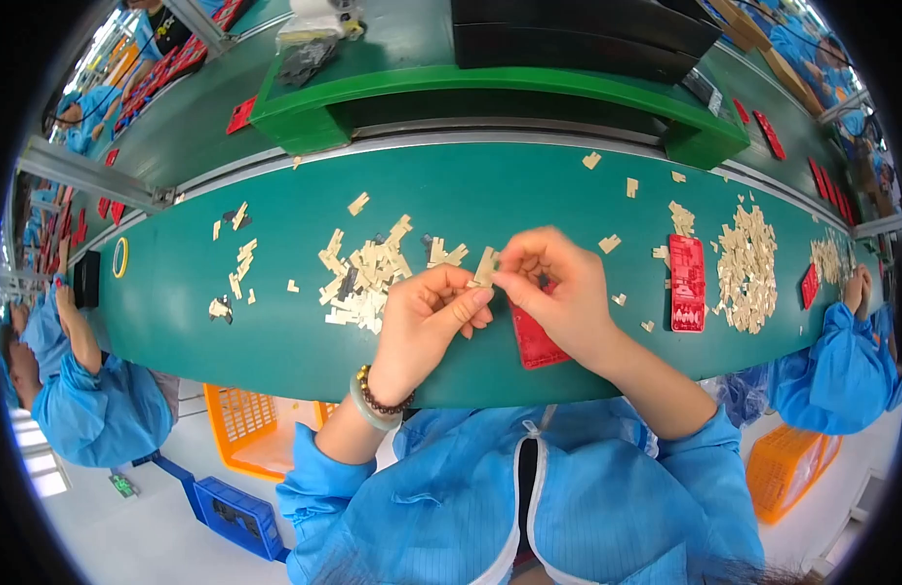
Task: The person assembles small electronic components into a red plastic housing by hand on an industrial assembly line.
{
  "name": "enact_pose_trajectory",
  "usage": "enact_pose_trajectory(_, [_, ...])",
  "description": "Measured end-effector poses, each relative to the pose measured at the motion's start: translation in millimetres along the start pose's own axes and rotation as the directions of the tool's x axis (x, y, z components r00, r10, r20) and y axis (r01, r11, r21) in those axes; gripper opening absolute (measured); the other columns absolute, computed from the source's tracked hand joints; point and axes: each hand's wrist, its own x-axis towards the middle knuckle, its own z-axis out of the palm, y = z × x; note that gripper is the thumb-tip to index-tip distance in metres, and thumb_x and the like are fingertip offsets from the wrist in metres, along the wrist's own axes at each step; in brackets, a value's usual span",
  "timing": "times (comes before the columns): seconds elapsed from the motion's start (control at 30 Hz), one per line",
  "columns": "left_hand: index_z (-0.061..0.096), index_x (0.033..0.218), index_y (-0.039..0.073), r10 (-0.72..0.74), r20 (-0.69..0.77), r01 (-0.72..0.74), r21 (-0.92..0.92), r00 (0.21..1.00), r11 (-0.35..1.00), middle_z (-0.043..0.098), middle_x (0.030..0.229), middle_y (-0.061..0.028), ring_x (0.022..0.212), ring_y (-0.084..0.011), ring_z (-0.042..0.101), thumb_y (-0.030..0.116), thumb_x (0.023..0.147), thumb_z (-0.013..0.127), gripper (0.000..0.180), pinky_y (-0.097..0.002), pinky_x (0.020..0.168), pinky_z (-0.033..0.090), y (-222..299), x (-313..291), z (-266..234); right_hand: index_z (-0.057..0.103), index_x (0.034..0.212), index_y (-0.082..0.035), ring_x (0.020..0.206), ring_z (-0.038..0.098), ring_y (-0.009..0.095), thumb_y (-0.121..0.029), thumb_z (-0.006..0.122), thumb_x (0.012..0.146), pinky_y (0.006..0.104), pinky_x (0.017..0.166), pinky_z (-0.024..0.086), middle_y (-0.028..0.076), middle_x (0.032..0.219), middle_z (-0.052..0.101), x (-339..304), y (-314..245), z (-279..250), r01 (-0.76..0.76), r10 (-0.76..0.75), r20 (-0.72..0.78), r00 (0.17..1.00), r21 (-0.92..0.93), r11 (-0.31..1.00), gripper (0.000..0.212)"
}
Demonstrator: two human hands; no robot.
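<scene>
Both hands meet over the middle of the green tabletop. My left hand (422, 310), with a bead bracelet and a pale bangle at its wrist, pinches a small flat cream-coloured piece (485, 270) between thumb and fingers. At the upper edge of that piece, the fingertips of my right hand (560, 283) are closed on it too. A red rectangular tray-like part (536, 343) lies under my right hand, which covers its upper portion. Left of my left hand spreads a loose pile of similar cream pieces (371, 278), mixed with a few dark ones.
Another red part (687, 283) lies to the right, beside a large heap of cream pieces (747, 268). A green raised shelf (500, 83) spans the back. Orange baskets (241, 429) stand below the front edge. Co-workers in blue sit left and right. A yellow ring (120, 258) lies far left.
</scene>
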Motion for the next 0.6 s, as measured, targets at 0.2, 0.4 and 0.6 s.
enact_pose_trajectory(0.2, [0.067, 0.091, 0.001, 0.409, 0.022, -0.382, 0.407, 0.912, 0.83, 0.058, 0.099, -0.0091, 0.092, -0.0194, 0.056, 0.007, 0.089, 0.066, 0.006, -0.0301, 0.079, 0.046, 16.6, -0.6, 22.3, 0.065, 0.096, -0.005, 0.072, 0.064, 0.022, -0.003, 0.072, 0.078, 0.0312, 0.059, 0.053, 0.005, 0.086, 0.062, -15.6, -11.1, -17.4, 0.394, -0.347, 0.189, 0.919, -0.496, 0.774, 0.02])
enact_pose_trajectory(0.4, [0.065, 0.088, 0.003, 0.46, 0.057, -0.396, 0.608, 0.886, 0.688, 0.055, 0.115, -0.0111, 0.112, -0.0304, 0.046, 0.005, 0.083, 0.066, 0.006, -0.0417, 0.098, 0.036, 22.2, 9.2, 38.0, 0.064, 0.093, -0.006, 0.072, 0.064, 0.022, -0.007, 0.075, 0.076, 0.0315, 0.057, 0.053, 0.006, 0.087, 0.062, -34.6, -18.4, -24.2, 0.442, -0.374, 0.236, 0.897, -0.463, 0.768, 0.02])
enact_pose_trajectory(0.6, [0.064, 0.087, 0.003, 0.491, 0.163, -0.448, 0.708, 0.856, 0.546, 0.055, 0.118, -0.0116, 0.115, -0.0344, 0.045, 0.004, 0.079, 0.067, 0.009, -0.0451, 0.099, 0.036, 25.3, 13.3, 47.2, 0.064, 0.095, -0.003, 0.068, 0.065, 0.021, -0.003, 0.074, 0.075, 0.0299, 0.055, 0.053, 0.006, 0.082, 0.062, -35.1, -17.1, -32.1, 0.391, -0.411, 0.111, 0.905, -0.6, 0.698, 0.022])
